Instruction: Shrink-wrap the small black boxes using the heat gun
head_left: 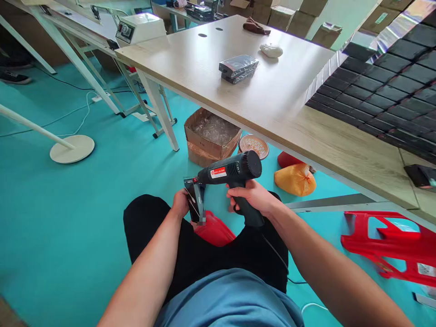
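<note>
My right hand (248, 194) is wrapped round the grip of a black heat gun (235, 170) with a red label on its barrel. The gun's nozzle points left, close to a small black box (194, 200) with printing on its side. Holding that box from the left is my left hand (180, 202), its fingers partly hidden behind it. Both hands are over my lap, below the table's near edge. From the gun's handle a black cord runs down past my right leg. Part of a red seat (216, 230) shows between my legs.
On the wooden table (190, 59) lie film-wrapped black boxes (238, 68), a white bundle (271, 50) and a brown cloth (255, 26). Many black boxes (381, 86) are stacked at right. Beneath are a carton (207, 141) and an orange bag (295, 180); a red stool (391, 240) is at right.
</note>
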Tool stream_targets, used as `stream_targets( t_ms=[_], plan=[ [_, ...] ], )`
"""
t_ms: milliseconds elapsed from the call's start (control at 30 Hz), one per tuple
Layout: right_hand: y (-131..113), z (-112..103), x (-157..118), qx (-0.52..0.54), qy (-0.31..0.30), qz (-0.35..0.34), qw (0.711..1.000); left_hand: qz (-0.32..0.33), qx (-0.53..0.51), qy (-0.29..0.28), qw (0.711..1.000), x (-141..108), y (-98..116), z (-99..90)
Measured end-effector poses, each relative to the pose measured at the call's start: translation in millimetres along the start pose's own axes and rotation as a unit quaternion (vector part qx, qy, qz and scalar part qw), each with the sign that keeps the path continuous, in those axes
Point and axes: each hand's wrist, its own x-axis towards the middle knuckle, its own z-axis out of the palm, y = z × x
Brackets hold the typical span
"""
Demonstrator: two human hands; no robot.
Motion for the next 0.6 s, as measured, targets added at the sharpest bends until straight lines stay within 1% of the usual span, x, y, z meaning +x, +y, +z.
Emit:
stream_targets(
  t_ms=[67,167,233,333,400,433,500,567,600],
  plan=[
    [-2.5,1.0,-1.5,-0.027,-0.027,-0.003,0.999,0.023,0.022,0.003,0.999,-4.6,3.1,2.1],
    [6.4,2.3,-18.0,-0.07,-0.072,0.002,0.995,0.041,0.025,-0.002,0.999,-12.5,7.4,6.1],
    [17.1,2.4,-35.6,-0.094,-0.097,0.031,0.99,0.043,0.017,-0.002,0.999,-16.8,10.1,8.4],
    [32.2,0.6,-63.1,-0.116,-0.115,0.106,0.981,0.04,0.017,-0.013,0.999,-21.0,14.6,10.6],
    [39.0,-3.2,-75.8,-0.115,-0.121,0.135,0.977,0.012,0.022,-0.031,0.999,-23.9,17.6,11.7],
    [41.2,-6.1,-78.8,-0.105,-0.116,0.138,0.978,-0.015,0.024,-0.046,0.999,-25.8,18.8,12.3],
    [43.3,-13.3,-76.1,-0.066,-0.079,0.127,0.987,-0.084,0.021,-0.099,0.991,-31.1,19.9,13.5],
    [42.1,-19.8,-62.2,-0.011,-0.014,0.097,0.995,-0.138,0.01,-0.161,0.977,-37.3,18.9,14.5],
    [40.1,-21.7,-52.0,0.02,0.024,0.08,0.996,-0.152,0.005,-0.184,0.971,-39.9,17.9,14.7]
  ],
)
